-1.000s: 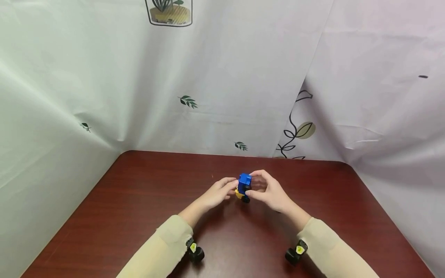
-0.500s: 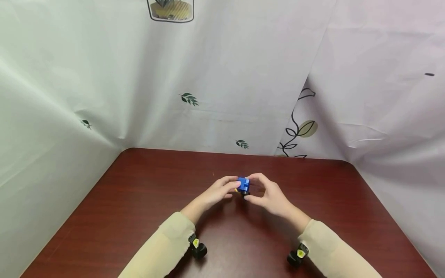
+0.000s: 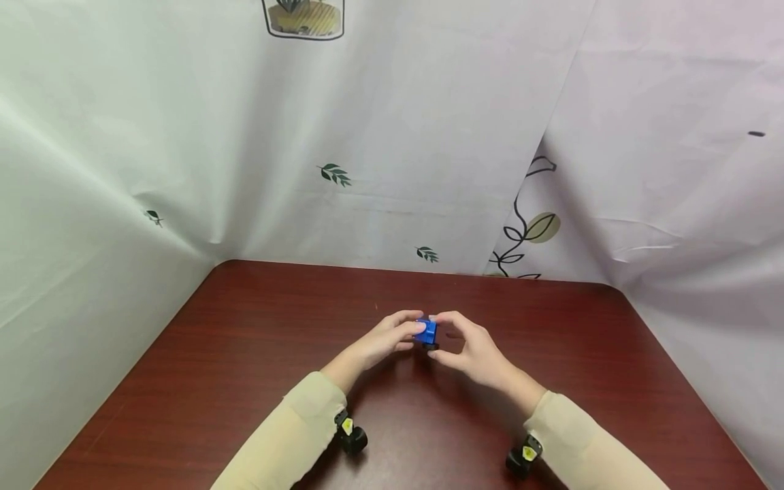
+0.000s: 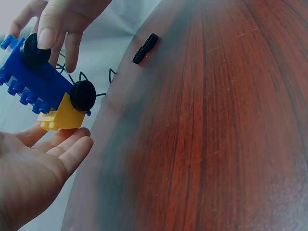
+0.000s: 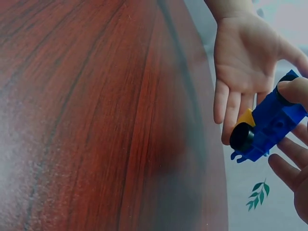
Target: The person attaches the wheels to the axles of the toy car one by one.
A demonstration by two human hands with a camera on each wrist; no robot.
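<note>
A toy car built of blue and yellow plastic blocks with black wheels (image 4: 38, 72) is held between both hands above the table. My right hand (image 3: 484, 354) grips it, the thumb (image 5: 293, 91) pressing on one wheel and the fingers on the far side. My left hand (image 3: 380, 340) lies along the other side, fingers extended. In the left wrist view its fingertips (image 4: 79, 142) are at the yellow block (image 4: 65, 115). From the head view only the blue part (image 3: 427, 331) and a bit of black wheel show; the hands hide the rest.
A dark red wooden table (image 3: 245, 340) lies under the hands. On it lies a small black piece like a pair of joined wheels (image 4: 145, 48). White cloth with plant prints (image 3: 392, 136) hangs behind and beside the table. Each wrist carries a small black camera (image 3: 352, 435).
The toy car has tilted and come slightly lower and left in the head view, its yellow part passing out of sight there. Both hands stay around it; the right moved slightly nearer.
</note>
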